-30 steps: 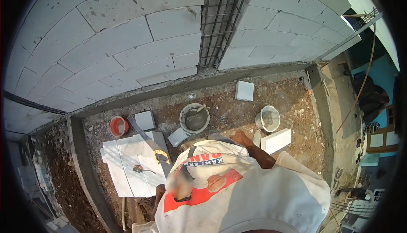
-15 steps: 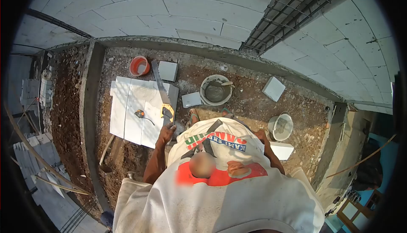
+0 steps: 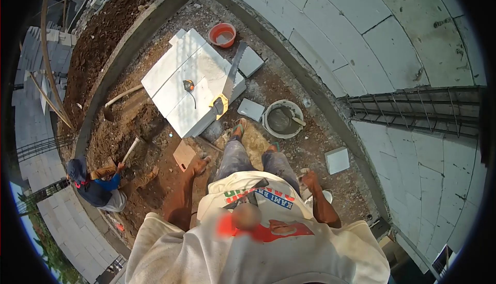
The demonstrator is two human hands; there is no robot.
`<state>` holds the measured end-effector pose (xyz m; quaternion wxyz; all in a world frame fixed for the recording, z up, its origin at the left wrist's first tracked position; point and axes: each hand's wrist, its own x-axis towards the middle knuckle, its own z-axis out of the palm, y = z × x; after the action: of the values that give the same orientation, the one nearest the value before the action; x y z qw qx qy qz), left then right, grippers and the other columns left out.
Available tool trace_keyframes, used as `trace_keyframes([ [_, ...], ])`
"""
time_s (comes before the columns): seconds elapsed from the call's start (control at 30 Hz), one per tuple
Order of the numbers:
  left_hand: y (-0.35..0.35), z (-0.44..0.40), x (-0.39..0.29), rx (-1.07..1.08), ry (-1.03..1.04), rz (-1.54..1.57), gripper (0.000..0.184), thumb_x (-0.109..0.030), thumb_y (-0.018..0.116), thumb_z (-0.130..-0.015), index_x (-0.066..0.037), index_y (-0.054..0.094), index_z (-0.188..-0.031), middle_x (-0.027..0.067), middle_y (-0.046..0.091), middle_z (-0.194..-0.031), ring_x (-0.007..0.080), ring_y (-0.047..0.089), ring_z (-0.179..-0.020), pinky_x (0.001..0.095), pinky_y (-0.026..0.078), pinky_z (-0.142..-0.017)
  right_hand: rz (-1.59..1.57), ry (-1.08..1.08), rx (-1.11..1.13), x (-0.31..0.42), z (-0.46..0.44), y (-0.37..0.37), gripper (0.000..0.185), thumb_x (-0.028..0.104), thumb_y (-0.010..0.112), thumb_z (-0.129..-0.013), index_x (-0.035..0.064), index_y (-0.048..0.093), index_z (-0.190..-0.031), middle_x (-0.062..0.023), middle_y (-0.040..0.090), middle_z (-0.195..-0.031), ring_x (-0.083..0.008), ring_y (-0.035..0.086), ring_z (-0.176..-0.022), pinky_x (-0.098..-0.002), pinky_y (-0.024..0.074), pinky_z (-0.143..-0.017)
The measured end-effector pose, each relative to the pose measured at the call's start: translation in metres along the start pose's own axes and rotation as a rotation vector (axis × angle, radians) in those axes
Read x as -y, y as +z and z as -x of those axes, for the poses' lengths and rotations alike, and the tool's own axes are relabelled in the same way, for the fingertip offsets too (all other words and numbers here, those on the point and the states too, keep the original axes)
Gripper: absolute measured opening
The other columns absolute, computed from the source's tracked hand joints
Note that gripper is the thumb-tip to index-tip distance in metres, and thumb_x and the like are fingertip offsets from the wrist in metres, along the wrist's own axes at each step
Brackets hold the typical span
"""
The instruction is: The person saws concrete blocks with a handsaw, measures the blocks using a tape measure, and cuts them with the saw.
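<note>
Left hand (image 3: 197, 166) farther from block edge (image 3: 196, 127)

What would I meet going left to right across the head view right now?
Co-worker → tan board → orange bucket → small white block beside the mortar tub → mortar tub → right hand → separate white block → rebar column.

Matt white blocks (image 3: 212, 72), metal saw blade (image 3: 234, 74), smooth plastic-looking orange tub (image 3: 213, 36), rough crumbly soil (image 3: 154, 125), matt cloth shirt (image 3: 320, 255)
</note>
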<state>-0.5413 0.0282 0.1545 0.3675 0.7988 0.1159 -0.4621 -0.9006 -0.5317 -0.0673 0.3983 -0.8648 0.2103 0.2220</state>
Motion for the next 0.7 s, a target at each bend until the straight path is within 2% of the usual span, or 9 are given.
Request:
trace_keyframes([
  [0.1,0.019,0.026,0.013,0.01,-0.274,0.185,0.059,-0.058,0.074,-0.094,-0.005,0.075,-0.119,0.0063,0.073,-0.102,0.0206,0.065,-0.089,0.0419,0.053,-0.078,0.057,-0.278,-0.034,0.087,-0.075,-0.06,0.018,0.016,0.077,-0.085,-0.001,0.077,-0.089,-0.0134,0.075,-0.075,-0.0169,0.071,-0.067,-0.0395,0.0546,-0.057],
  [0.13,0.022,0.036,-0.008,0.118,-0.248,0.217,0.072,-0.067,0.072,-0.092,-0.006,0.073,-0.129,0.0118,0.073,-0.121,0.0253,0.068,-0.11,0.0411,0.054,-0.089,0.075,-0.351,-0.045,0.122,-0.099,-0.072,0.021,0.017,0.078,-0.085,-0.0016,0.077,-0.094,-0.0129,0.075,-0.076,-0.0177,0.071,-0.067,-0.0393,0.0552,-0.058],
  [0.17,0.027,0.028,-0.01,0.253,-0.385,0.226,0.083,-0.072,0.069,-0.091,-0.004,0.069,-0.137,0.018,0.069,-0.138,0.0324,0.064,-0.127,0.0444,0.052,-0.101,-0.017,-0.221,0.03,0.163,-0.122,-0.077,0.024,0.018,0.079,-0.087,-0.0017,0.077,-0.099,-0.013,0.076,-0.079,-0.0184,0.072,-0.069,-0.0392,0.0558,-0.06],
  [0.23,0.067,-0.012,0.064,0.262,-0.315,0.121,0.091,-0.072,0.067,-0.092,0.001,0.06,-0.146,0.0256,0.065,-0.143,0.0391,0.061,-0.134,0.0465,0.049,-0.109,-0.293,0.191,0.204,0.256,-0.173,-0.08,0.035,0.023,0.082,-0.091,-0.0018,0.074,-0.113,-0.0134,0.078,-0.087,-0.0208,0.073,-0.073,-0.0391,0.0577,-0.064],
  [0.4,0.073,-0.071,0.051,0.272,-0.37,0.039,0.092,-0.059,0.068,-0.095,0.009,0.046,-0.154,0.0321,0.06,-0.146,0.0429,0.06,-0.134,0.0477,0.049,-0.111,-0.477,0.275,0.372,0.369,-0.311,0.023,0.051,0.031,0.084,-0.093,0.0011,0.066,-0.131,-0.0136,0.077,-0.102,-0.0232,0.075,-0.088,-0.0413,0.0607,-0.072],
  [0.47,0.06,-0.085,0.055,0.102,-0.309,0.147,0.086,-0.049,0.071,-0.094,0.009,0.047,-0.152,0.0323,0.06,-0.146,0.0423,0.062,-0.133,0.0476,0.049,-0.11,-0.516,0.337,0.392,0.408,-0.355,0.076,0.056,0.033,0.085,-0.093,0.0021,0.064,-0.134,-0.0133,0.076,-0.105,-0.0237,0.075,-0.094,-0.042,0.0615,-0.074],
  [0.57,0.023,-0.108,0.048,0.022,-0.361,0.347,0.077,-0.04,0.071,-0.095,0.009,0.049,-0.15,0.0328,0.062,-0.143,0.0416,0.064,-0.13,0.0467,0.05,-0.11,-0.57,0.424,0.234,0.438,-0.406,0.156,0.063,0.035,0.088,-0.09,0.0047,0.062,-0.139,-0.0123,0.075,-0.113,-0.0251,0.074,-0.103,-0.0438,0.0625,-0.076],
  [0.67,0.038,-0.166,0.156,-0.1,-0.216,0.357,0.069,-0.035,0.067,-0.101,0.006,0.049,-0.153,0.0294,0.063,-0.143,0.0372,0.064,-0.132,0.0444,0.051,-0.108,-0.707,0.62,0.159,0.45,-0.437,0.206,0.066,0.033,0.09,-0.088,0.0051,0.061,-0.141,-0.0115,0.075,-0.117,-0.0249,0.073,-0.106,-0.0425,0.0633,-0.076],
  [0.7,0.025,-0.19,0.17,-0.117,-0.236,0.36,0.063,-0.028,0.066,-0.102,0.008,0.049,-0.151,0.0283,0.063,-0.144,0.0359,0.063,-0.133,0.0438,0.049,-0.11,-0.82,0.622,0.267,0.46,-0.441,0.206,0.061,0.028,0.087,-0.091,0.0042,0.061,-0.14,-0.0109,0.075,-0.117,-0.0239,0.073,-0.108,-0.0445,0.0642,-0.087],
])
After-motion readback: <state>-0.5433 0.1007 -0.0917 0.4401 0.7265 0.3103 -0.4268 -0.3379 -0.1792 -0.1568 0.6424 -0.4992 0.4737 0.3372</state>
